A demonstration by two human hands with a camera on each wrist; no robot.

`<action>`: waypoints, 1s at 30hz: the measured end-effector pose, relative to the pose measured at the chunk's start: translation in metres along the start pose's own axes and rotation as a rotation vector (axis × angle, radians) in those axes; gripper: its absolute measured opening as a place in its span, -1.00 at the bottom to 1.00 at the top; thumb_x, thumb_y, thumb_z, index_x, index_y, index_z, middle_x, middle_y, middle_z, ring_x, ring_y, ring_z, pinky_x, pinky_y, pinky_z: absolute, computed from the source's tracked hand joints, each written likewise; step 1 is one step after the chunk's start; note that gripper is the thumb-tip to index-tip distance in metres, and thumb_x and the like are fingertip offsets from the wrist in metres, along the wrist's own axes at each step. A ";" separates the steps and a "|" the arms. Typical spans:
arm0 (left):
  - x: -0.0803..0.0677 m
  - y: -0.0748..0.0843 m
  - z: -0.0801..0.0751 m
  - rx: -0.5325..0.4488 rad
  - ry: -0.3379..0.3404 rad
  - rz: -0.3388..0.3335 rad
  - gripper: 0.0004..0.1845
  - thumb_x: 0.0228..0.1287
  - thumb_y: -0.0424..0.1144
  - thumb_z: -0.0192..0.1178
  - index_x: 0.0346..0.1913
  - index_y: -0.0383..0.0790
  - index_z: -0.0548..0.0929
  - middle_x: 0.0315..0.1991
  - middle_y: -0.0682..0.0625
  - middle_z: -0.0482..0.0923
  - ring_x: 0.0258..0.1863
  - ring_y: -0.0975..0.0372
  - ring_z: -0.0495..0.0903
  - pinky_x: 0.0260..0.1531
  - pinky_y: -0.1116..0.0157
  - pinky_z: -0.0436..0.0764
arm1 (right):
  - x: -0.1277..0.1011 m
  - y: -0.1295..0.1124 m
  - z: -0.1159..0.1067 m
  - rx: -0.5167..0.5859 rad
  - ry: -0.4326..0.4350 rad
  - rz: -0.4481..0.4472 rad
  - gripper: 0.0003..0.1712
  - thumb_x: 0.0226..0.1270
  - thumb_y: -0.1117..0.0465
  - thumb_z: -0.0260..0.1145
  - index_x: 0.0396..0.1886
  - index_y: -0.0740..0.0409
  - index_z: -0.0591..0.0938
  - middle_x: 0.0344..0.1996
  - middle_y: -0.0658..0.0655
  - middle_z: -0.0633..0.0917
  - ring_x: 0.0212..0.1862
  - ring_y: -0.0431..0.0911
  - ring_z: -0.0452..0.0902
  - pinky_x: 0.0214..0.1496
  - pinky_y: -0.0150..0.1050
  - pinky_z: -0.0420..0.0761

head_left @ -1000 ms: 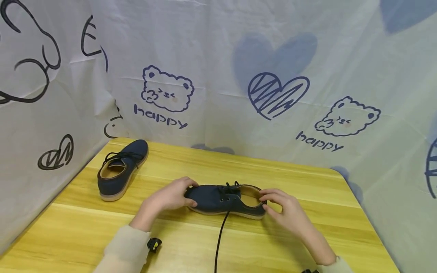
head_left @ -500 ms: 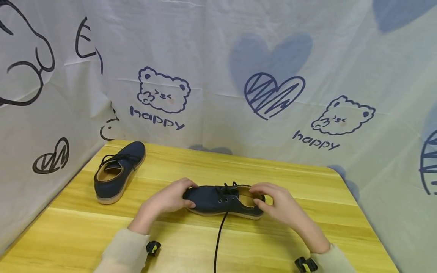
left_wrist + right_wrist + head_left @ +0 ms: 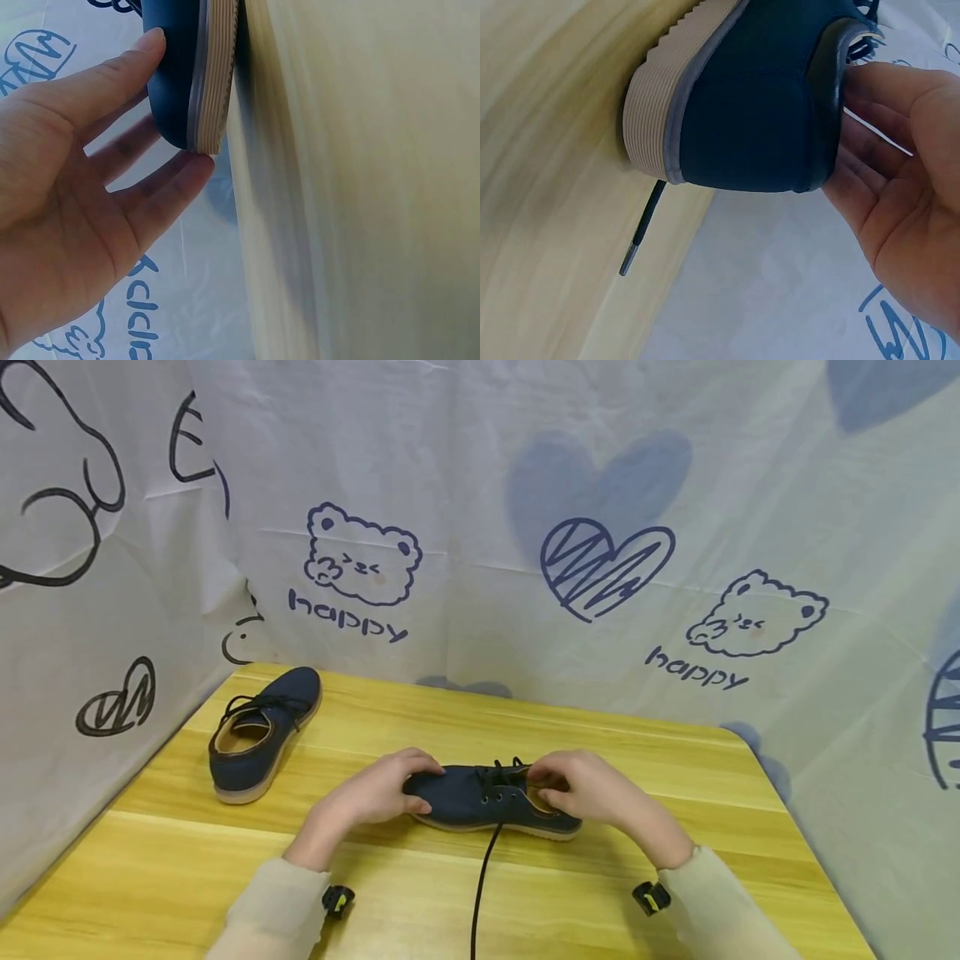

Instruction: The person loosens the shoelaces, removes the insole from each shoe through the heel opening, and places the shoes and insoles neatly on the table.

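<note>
A navy lace-up shoe point(image 3: 459, 798) lies on its sole across the table's middle, toe to the left. My left hand point(image 3: 390, 785) holds the toe, thumb on the near side; the left wrist view shows its fingers point(image 3: 180, 191) about the toe end. Over the shoe's opening bends my right hand point(image 3: 588, 785), its thumb and forefinger apart and reaching in; other fingertips are hidden. Black laces point(image 3: 498, 777) sit loose at the eyelets, one lace trailing toward me. In the right wrist view a metal-tipped lace end point(image 3: 635, 244) shows past the heel point(image 3: 742, 135).
A second navy shoe point(image 3: 266, 735), its lace tied, stands at the table's back left corner. The yellow wooden table point(image 3: 420, 893) ends at a white printed cloth point(image 3: 480, 627) hung behind and at the left. Dark wrist cameras point(image 3: 651, 898) sit at both sleeves.
My right hand has moved left from the heel collar, and its fingers now dip into the shoe's opening. The left hand stays on the toe, and the shoe has hardly moved.
</note>
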State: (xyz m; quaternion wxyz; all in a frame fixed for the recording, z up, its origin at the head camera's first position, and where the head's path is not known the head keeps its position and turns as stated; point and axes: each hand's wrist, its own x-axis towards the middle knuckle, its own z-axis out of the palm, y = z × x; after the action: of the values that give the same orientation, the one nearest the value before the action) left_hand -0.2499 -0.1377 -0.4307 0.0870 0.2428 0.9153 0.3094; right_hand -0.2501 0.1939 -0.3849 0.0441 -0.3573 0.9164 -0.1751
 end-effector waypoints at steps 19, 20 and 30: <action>0.001 0.006 0.003 0.023 0.028 -0.043 -0.52 0.27 -0.27 0.50 0.26 -0.05 0.70 0.36 -0.09 0.50 0.39 -0.10 0.43 0.35 -0.08 0.45 | 0.011 0.015 0.017 -0.189 0.017 -0.029 -0.67 0.27 0.25 0.54 0.03 0.18 0.77 -0.12 0.11 0.81 -0.13 -0.02 0.74 -0.08 -0.10 0.74; 0.001 0.006 0.003 0.027 0.030 -0.048 -0.52 0.27 -0.27 0.50 0.26 -0.04 0.70 0.37 -0.09 0.50 0.39 -0.10 0.43 0.35 -0.08 0.45 | 0.011 0.015 0.018 -0.192 0.021 -0.028 -0.66 0.26 0.23 0.55 0.02 0.17 0.77 -0.13 0.10 0.81 -0.15 -0.04 0.74 -0.10 -0.12 0.73; -0.002 0.006 0.002 0.036 0.028 -0.073 -0.51 0.28 -0.24 0.49 0.27 0.02 0.69 0.40 -0.06 0.47 0.42 -0.11 0.39 0.35 -0.11 0.44 | 0.015 0.017 0.024 -0.210 0.035 0.003 -0.65 0.16 0.16 0.58 -0.05 0.10 0.79 -0.27 -0.01 0.80 -0.37 -0.25 0.61 -0.28 -0.30 0.63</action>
State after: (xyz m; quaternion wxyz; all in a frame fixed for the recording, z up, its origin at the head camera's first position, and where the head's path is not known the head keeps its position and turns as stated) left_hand -0.2452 -0.1331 -0.4286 0.0810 0.2065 0.9300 0.2931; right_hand -0.2673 0.1885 -0.4128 -0.0094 -0.3556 0.9308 -0.0842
